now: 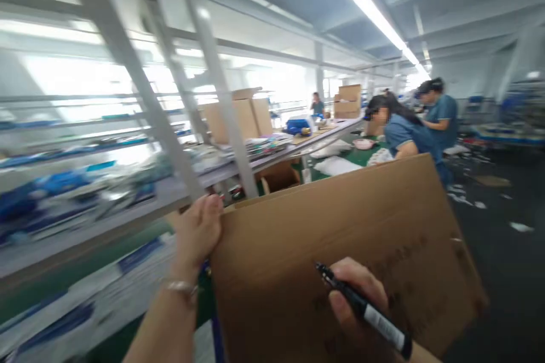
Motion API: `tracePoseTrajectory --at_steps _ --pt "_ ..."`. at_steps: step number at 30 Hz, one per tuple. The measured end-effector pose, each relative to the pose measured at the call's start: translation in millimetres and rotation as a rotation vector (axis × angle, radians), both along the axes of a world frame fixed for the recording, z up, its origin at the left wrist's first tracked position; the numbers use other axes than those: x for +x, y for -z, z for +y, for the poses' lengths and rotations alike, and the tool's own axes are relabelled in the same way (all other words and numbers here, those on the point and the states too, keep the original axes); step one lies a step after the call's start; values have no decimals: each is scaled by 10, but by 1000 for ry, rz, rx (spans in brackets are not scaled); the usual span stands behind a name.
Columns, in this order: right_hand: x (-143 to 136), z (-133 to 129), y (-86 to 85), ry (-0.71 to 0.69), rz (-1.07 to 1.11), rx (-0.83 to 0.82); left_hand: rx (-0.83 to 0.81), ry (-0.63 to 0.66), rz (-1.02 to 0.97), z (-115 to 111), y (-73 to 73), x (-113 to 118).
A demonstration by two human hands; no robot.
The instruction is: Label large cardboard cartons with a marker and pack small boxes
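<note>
A large brown cardboard box (298,232) with blurred dark print fills the lower middle of the head view, tilted up toward the right. My left hand (200,229) grips its upper left corner, fingers closed over the edge, a bracelet at the wrist. In front of the box's face, my right hand (357,295) is closed round a black marker (366,312) with a white label. The marker's tip points up and left, near the cardboard; whether it touches cannot be told.
On the left runs a long workbench (170,190) with grey metal posts, papers and blue items. Farther back stand cardboard boxes (242,119). Two people in blue shirts (411,136) work at the right. Scraps lie on the dark floor (506,244).
</note>
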State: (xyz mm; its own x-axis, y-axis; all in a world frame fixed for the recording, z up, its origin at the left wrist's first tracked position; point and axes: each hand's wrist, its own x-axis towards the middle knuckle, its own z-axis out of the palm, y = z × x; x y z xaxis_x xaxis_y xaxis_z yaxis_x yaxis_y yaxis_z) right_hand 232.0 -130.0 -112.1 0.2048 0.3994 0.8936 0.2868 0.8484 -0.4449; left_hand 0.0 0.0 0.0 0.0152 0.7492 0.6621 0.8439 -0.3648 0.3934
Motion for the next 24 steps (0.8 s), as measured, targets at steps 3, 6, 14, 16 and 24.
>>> tracePoseTrajectory --at_steps 3,6,14,16,24 --pt "-163 104 -156 -84 -113 21 30 46 -61 -176 100 -273" --pt "-343 251 -199 -44 -185 89 47 149 -161 -208 166 -232" --pt "-455 539 -5 98 -151 -24 30 169 -179 -283 239 -232" --pt "-447 541 5 75 -199 11 31 175 -189 -271 238 -236" --pt "-481 540 30 91 -240 37 35 174 -226 -263 237 -212"
